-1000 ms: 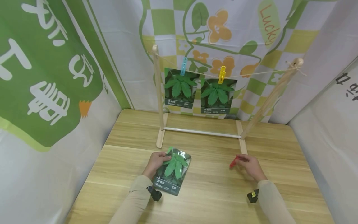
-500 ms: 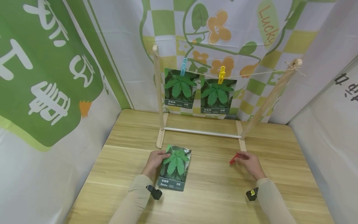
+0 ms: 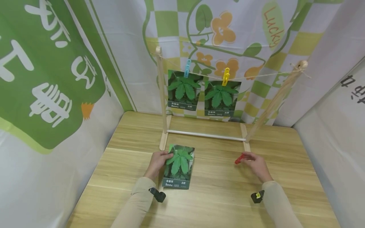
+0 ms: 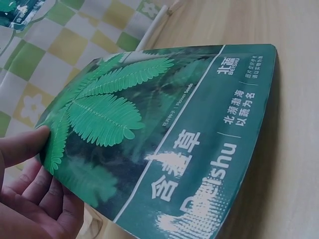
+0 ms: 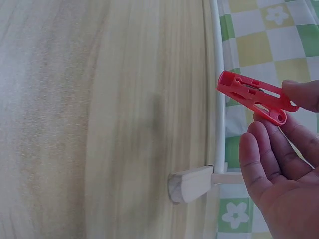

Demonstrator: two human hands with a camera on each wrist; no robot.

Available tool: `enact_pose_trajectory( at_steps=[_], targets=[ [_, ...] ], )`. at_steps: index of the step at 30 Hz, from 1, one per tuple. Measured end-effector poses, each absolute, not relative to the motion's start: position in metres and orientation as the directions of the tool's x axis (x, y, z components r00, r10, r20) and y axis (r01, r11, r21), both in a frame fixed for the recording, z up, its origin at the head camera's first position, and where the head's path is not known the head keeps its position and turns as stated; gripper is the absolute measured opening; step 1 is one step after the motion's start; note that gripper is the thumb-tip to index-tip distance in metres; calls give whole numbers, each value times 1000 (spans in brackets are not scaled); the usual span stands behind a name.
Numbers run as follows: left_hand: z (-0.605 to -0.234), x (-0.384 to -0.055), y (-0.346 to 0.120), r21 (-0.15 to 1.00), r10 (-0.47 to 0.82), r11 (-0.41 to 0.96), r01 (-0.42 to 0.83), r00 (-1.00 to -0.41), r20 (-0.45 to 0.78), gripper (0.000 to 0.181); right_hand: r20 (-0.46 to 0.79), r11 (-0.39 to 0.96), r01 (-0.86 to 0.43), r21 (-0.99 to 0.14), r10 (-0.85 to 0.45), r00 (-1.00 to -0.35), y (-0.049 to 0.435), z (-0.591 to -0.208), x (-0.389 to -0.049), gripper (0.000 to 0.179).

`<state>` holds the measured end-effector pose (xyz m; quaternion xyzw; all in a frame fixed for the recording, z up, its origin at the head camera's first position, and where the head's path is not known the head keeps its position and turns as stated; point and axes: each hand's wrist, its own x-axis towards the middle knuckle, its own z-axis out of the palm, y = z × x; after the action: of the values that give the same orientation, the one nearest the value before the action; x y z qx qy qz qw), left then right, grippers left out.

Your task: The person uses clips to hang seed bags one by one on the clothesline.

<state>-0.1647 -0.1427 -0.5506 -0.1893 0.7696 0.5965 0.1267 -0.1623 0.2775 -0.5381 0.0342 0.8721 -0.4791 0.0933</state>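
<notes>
My left hand (image 3: 157, 162) pinches a seed packet (image 3: 180, 167) by its left edge, thumb on the front and fingers behind. The packet (image 4: 119, 114) shows a green fern-like leaf above a dark green label with white print; it is tilted over the table. On the right, my right hand (image 3: 257, 165) holds a red clothespin (image 3: 240, 159) by its handle end. In the right wrist view the clothespin (image 5: 254, 97) sits between thumb and fingers, its tip pointing away from the hand. Two like packets hang from a string, one under a blue clothespin (image 3: 187, 68), the other under a yellow clothespin (image 3: 226, 77).
A wooden stand with a left post (image 3: 161, 91), a slanting right post (image 3: 273, 101) and a white crossbar (image 3: 205, 135) stands at the back of the table (image 3: 216, 202). A string (image 3: 256, 77) runs between the post tops. Printed curtains (image 3: 166, 23) hang behind.
My left hand has raised the packet slightly and turned it more upright. The right hand has shifted up a little with the red clothespin. The hanging packets stay in place.
</notes>
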Motion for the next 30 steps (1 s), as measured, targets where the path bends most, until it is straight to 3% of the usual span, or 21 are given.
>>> enact_pose_trajectory(
  at_steps=[30],
  targets=[
    [-527,-175,-134,912,-168,82,-401,-908,-384,29,-71,451,64,-890,2,-997,276,-497,-171,51]
  ],
)
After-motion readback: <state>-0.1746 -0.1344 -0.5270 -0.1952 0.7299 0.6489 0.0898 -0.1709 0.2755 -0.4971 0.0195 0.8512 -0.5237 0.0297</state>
